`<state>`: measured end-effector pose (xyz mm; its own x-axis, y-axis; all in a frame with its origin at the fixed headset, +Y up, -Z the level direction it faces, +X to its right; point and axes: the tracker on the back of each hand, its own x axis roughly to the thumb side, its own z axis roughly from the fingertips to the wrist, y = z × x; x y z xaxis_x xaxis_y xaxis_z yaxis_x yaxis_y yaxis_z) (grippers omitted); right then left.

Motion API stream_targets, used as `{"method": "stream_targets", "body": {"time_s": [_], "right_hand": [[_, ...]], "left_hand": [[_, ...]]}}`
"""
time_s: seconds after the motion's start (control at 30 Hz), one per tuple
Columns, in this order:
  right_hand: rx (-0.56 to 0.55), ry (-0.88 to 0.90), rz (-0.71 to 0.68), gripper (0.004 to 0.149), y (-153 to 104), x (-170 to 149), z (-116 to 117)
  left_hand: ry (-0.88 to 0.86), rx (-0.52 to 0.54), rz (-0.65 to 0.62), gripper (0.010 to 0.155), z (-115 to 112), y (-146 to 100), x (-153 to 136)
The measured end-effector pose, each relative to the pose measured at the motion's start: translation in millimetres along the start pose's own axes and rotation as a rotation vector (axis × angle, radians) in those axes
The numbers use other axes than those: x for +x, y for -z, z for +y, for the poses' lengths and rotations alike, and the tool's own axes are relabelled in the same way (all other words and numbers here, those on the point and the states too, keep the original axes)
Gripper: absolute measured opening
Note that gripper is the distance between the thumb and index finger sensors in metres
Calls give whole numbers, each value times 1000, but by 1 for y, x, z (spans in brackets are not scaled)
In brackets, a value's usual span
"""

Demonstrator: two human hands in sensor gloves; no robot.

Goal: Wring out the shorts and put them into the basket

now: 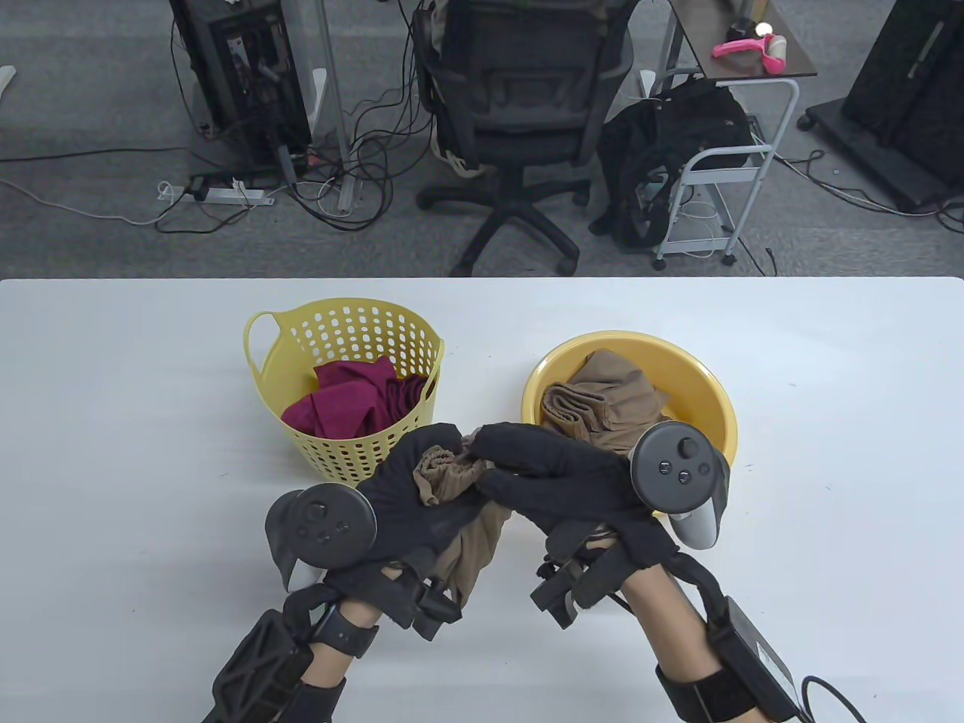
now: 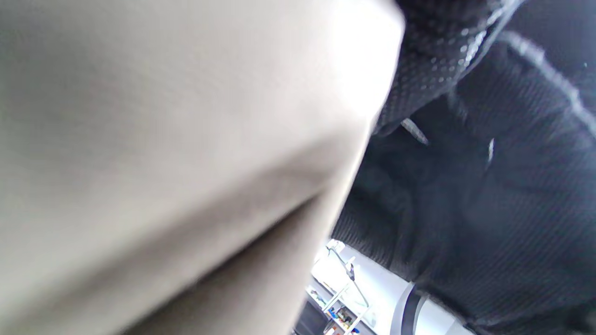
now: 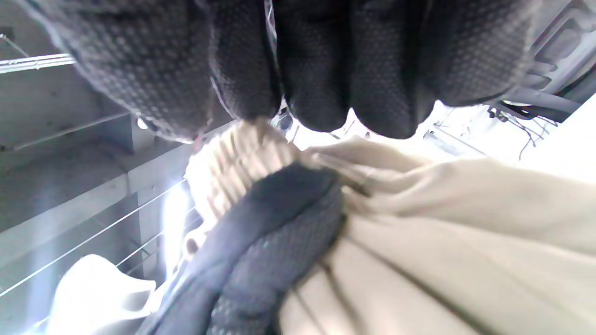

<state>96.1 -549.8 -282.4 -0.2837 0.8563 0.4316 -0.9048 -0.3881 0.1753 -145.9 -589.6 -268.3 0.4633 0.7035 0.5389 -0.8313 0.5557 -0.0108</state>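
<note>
left hand (image 1: 399, 497): nearest the camera, in front of the basket (image 1: 343, 331) and just below its near wall; fingers curled tight round one end of the shorts (image 1: 452, 482), thumb side up.
right hand (image 1: 561, 489): to the right of the left hand, in front of the bowl (image 1: 708, 399); fingers folded over the other end of the bunched cloth, fingertips meeting the left hand's.
shorts: tan, gathered into a short rope between both hands, held above the table (image 1: 113, 452), just off the basket's near right side; a loose tail hangs down under the left palm.
why held so: two fists close together on one bundle look like a wringing grip, each hand free to turn against the other; the place beside the basket keeps the drop short.
basket: yellow, perforated, holds a maroon garment (image 1: 350, 403), so the shorts would land on top of it.
bowl: yellow, right of the basket, holds another tan garment (image 1: 602, 407), likely waiting its turn.
stage: a guess, wringing in hand, nothing of these shorts in the basket yet.
hidden: no water or drip can be made out; how much twist the cloth carries cannot be told, the gloves cover it.
left wrist view: blurred tan cloth fills most of it, dark glove beside it, no finger detail.
right wrist view: fingers (image 3: 321, 70) press down on ribbed waistband and folds; the rest is washed out.
</note>
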Motion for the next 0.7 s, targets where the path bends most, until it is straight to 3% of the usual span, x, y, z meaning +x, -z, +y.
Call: {"method": "stream_targets", "body": {"time_s": [0.2,0.37,0.7], "right_hand": [[-16,2,80,59,1,-26,-16],[36,84,171,66,3,-56,-18],[243,382,285,89,7,-100,15]], "left_hand": [[-187,14,-17,61,15,-2,-9],[-308,-2,-99,61,27,-1,-10],[-602,-111,-250,60,27,6,-17]]}}
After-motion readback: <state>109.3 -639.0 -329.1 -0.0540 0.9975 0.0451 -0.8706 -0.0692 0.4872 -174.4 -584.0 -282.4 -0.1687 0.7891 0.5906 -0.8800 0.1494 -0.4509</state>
